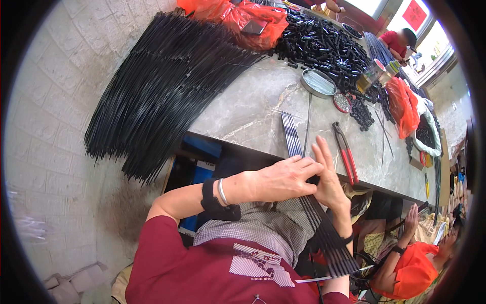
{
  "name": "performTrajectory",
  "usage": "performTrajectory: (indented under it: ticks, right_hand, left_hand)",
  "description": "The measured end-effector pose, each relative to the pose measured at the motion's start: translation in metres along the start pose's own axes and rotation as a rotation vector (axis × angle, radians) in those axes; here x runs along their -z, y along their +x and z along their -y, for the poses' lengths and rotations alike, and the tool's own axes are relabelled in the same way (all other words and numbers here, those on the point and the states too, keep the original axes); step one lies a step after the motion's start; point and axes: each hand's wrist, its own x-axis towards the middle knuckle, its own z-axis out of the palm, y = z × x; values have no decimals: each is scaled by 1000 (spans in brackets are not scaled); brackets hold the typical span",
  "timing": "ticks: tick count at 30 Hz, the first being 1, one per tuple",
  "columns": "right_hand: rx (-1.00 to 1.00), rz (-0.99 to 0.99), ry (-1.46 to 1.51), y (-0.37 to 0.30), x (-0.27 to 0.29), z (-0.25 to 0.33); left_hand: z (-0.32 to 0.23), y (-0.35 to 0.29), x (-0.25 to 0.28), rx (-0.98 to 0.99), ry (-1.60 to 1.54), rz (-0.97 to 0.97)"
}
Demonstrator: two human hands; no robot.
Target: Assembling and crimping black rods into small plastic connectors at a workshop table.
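Observation:
A fan of thin black rods [291,133] runs from the tabletop, under my hands, to a spread end over my right forearm. My left hand [283,178] is bent over the middle of the rods, its fingers curled down on them against my right palm. Fingers straight and pointing up, my right hand [330,181] stands on the right side of the rods, with its palm partly hidden by the left. Pliers with red handles [346,158] lie on the table just right of my right hand.
A large heap of black rods [167,86] overhangs the grey table [243,111] at left. Behind are red plastic bags [253,25], a pile of short black tubes [324,45] and a round tin [318,83]. A person in orange [412,271] sits at right; another [397,43] works far back.

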Motion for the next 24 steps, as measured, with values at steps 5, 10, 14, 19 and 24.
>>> performTrajectory:
  ticks: [5, 10, 14, 19, 24]
  right_hand:
    - [206, -21, 266, 12, -22, -12]
    - [186, -42, 440, 12, -17, -3]
    - [207, -17, 428, -3, -6, -9]
    - [180, 14, 507, -35, 1, -17]
    - [211, -7, 595, -90, 1, -20]
  left_hand:
    - [-21, 18, -5, 80, -38, -34]
    - [-26, -15, 0, 378, -476, -486]
    - [-32, -81, -85, 1238, -1484, -539]
    - [-23, -67, -141, 1170, -1930, -606]
    - [-8, -32, -135, 1012, -1910, -877]
